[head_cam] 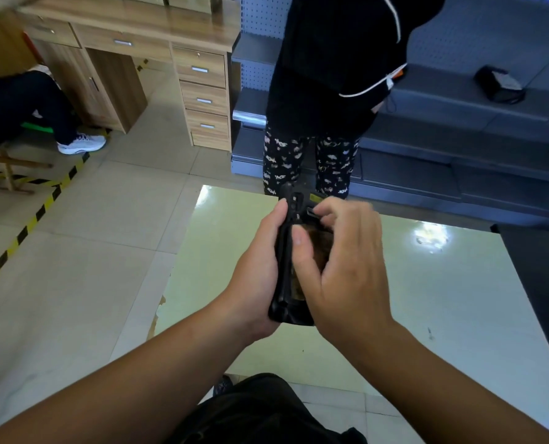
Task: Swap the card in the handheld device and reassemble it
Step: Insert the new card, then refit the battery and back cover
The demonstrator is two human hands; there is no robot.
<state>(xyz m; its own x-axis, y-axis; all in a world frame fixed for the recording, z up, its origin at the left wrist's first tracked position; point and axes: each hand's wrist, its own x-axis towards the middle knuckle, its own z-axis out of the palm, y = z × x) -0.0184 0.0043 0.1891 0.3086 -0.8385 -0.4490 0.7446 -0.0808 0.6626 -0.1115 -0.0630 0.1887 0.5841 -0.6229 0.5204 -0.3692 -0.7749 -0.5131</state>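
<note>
I see a grey shelf unit [458, 149] along the far side, with a small black box [499, 83] on one ledge. Left of it stands a wooden desk [132, 24], its drawers [204, 97] all closed, so I cannot tell what is inside. A person in patterned trousers [311, 161] stands at the far edge of the pale green table [442, 299]. Above that table my left hand [260, 277] grips the black device [290, 261] from its left side, holding it upright. My right hand [346, 270] curls over its open back, thumb against the body, fingertips [324, 213] at the upper compartment. The card is not visible to me.
</note>
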